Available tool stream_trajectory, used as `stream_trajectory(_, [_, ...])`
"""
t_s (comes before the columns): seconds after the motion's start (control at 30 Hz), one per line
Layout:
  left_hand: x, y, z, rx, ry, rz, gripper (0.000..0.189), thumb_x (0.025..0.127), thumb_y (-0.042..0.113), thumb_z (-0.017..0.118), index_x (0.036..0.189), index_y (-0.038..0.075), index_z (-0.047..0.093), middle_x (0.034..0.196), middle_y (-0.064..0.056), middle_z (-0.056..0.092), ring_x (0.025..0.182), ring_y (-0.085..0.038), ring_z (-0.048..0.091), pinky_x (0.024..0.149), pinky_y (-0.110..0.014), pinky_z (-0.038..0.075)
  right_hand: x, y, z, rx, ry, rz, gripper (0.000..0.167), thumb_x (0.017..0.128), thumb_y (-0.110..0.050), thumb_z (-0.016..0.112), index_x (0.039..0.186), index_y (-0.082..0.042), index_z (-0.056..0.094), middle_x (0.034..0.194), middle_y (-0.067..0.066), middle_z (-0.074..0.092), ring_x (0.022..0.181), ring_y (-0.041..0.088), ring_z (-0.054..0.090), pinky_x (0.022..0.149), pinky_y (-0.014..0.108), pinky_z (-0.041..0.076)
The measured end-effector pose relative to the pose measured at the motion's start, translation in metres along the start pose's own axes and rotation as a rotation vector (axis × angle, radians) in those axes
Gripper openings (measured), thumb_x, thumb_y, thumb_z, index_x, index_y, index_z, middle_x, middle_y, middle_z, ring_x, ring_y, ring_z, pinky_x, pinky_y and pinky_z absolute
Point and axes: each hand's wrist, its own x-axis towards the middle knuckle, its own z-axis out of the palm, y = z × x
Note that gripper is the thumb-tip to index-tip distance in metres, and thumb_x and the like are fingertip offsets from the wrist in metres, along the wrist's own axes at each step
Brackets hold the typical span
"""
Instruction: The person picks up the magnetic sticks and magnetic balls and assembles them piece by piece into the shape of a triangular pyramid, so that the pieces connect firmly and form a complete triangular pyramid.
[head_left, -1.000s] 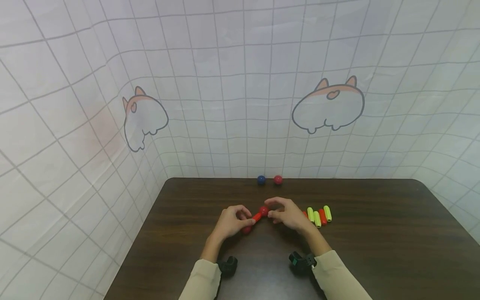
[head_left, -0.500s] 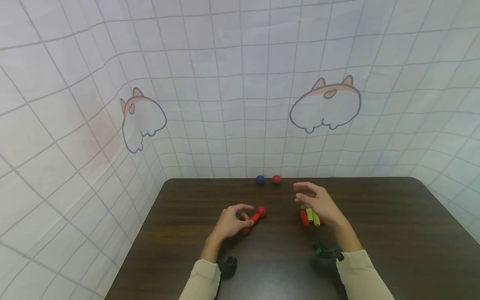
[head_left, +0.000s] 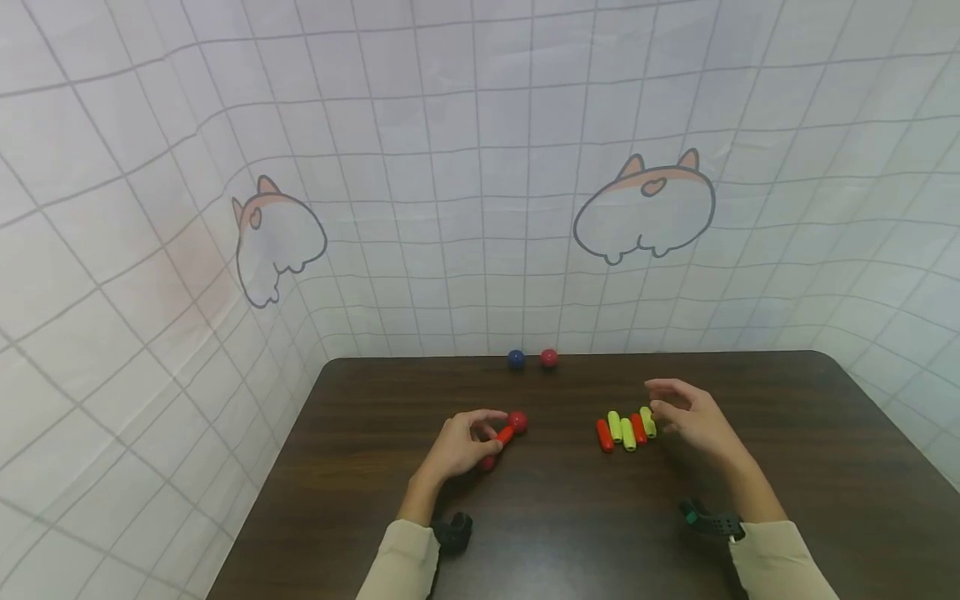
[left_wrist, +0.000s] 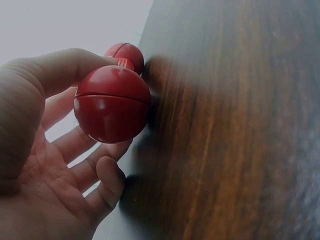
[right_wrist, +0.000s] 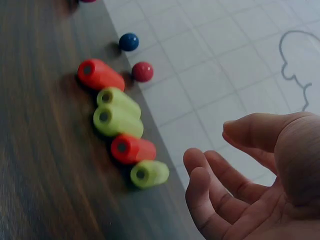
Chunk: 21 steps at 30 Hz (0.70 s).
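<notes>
My left hand (head_left: pixel 454 447) pinches a red rod (head_left: pixel 506 436) between thumb and fingers. One red ball (head_left: pixel 517 422) sits at the rod's far end, and a second red ball (left_wrist: pixel 112 107) is at the near end, large in the left wrist view with a groove round it. My right hand (head_left: pixel 693 417) holds nothing. Its fingers are loosely bent just beside a row of short hollow rods. In that row lie two red rods (right_wrist: pixel 134 148) and three yellow-green rods (right_wrist: pixel 150 173), with the right fingertips closest to the yellow-green one at the row's right end.
At the table's back edge sit a blue ball (head_left: pixel 516 359) and another red ball (head_left: pixel 549 357), side by side. The dark wooden table (head_left: pixel 547 517) ends there against a white gridded cloth (head_left: pixel 480 208). Dark bands with devices (head_left: pixel 711 522) are on both wrists.
My right hand has left the far red ball and moved right, over the row of rods and then down to its right end. The left hand keeps its pinch on the rod.
</notes>
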Motion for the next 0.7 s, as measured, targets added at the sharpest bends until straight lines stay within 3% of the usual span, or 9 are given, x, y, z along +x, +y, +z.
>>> stream_trajectory(0.4, [0.0, -0.001, 0.001, 0.017, 0.0, -0.015, 0.04, 0.091, 0.013, 0.076, 0.13, 0.021, 0.07, 0.096, -0.001, 0.07, 0.061, -0.012, 0.054, 0.056, -0.028, 0.046, 0.002, 0.022, 0.003, -0.135, -0.066, 0.044, 0.04, 0.101, -0.011, 0.063, 0.139, 0.0, 0.057, 0.124, 0.027, 0.061, 0.086, 0.024, 0.061, 0.069, 0.035, 0.053])
stream_trajectory(0.7, [-0.001, 0.002, 0.0, 0.012, -0.002, -0.02, 0.041, 0.091, 0.014, 0.076, 0.131, 0.021, 0.07, 0.096, -0.001, 0.071, 0.061, -0.01, 0.054, 0.057, -0.026, 0.046, 0.005, 0.031, 0.006, -0.285, -0.037, 0.062, 0.032, 0.098, -0.02, 0.068, 0.128, -0.008, 0.067, 0.123, 0.022, 0.067, 0.113, 0.04, 0.062, 0.082, 0.047, 0.052])
